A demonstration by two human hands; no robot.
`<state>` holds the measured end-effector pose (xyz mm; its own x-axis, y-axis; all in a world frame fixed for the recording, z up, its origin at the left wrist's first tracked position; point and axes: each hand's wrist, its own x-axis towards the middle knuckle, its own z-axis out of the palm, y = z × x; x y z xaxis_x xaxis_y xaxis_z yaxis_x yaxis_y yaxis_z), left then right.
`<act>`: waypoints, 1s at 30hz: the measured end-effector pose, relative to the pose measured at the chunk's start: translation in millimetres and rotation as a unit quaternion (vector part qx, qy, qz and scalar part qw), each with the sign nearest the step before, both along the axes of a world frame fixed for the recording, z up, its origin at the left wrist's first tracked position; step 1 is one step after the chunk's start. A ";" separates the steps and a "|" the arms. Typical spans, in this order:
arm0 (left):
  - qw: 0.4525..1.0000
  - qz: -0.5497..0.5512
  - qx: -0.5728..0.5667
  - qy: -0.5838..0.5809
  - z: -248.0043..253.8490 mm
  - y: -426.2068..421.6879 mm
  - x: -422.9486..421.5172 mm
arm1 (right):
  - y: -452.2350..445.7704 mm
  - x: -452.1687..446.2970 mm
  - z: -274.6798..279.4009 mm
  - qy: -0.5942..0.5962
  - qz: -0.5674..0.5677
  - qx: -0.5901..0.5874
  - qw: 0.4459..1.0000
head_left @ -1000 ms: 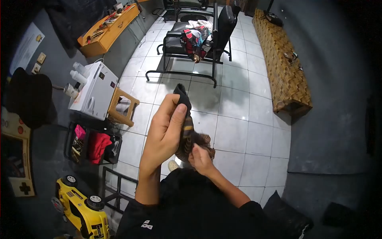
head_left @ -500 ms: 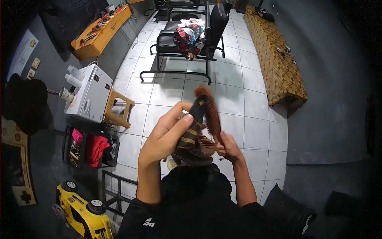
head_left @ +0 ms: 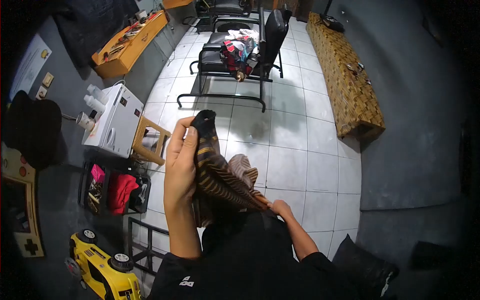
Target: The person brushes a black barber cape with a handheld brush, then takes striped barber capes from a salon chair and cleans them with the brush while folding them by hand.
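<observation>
A striped cloth (head_left: 220, 172), dark with brown and yellowish lines, hangs in loose folds in front of my body. My left hand (head_left: 181, 157) pinches its black upper band between thumb and fingers and holds it up. Lower down on the right, my right hand (head_left: 281, 208) is closed on the handle of a brown brush (head_left: 262, 199). The brush lies against the cloth's lower right part. Its bristles cannot be made out here.
A black-framed chair (head_left: 215, 56) holds a pile of clothes (head_left: 241, 47). On the left are a small white cabinet (head_left: 117, 122), a tan stool (head_left: 150, 140), a bin with red cloth (head_left: 120, 190) and a yellow toy car (head_left: 102, 265). A woven-pattern bench (head_left: 345, 75) lines the right wall.
The brush in my right hand has gone from beside the cloth's top down to its lower right. My left hand has shifted left with the black band, and the cloth is more spread out.
</observation>
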<state>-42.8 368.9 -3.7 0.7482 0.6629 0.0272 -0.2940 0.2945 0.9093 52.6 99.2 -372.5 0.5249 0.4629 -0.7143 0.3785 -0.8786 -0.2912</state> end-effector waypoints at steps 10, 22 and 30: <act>0.997 -0.036 0.015 0.064 -14.4 -18.7 13.3 | 71.0 10.4 193.7 0.191 -0.145 0.549 0.801; 0.944 0.091 0.317 0.000 -2.1 -6.5 -1.2 | 45.3 -13.3 -24.3 0.021 0.061 0.081 0.995; 0.953 -0.018 0.301 0.017 -17.5 -12.3 2.1 | 79.7 14.3 185.3 0.293 -0.377 0.456 0.751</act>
<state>-40.6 356.6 -21.3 0.7770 0.5093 0.3698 -0.2608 -0.2742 0.9256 66.9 179.0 -187.3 0.6031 0.6289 -0.4907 -0.5534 -0.1132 -0.8252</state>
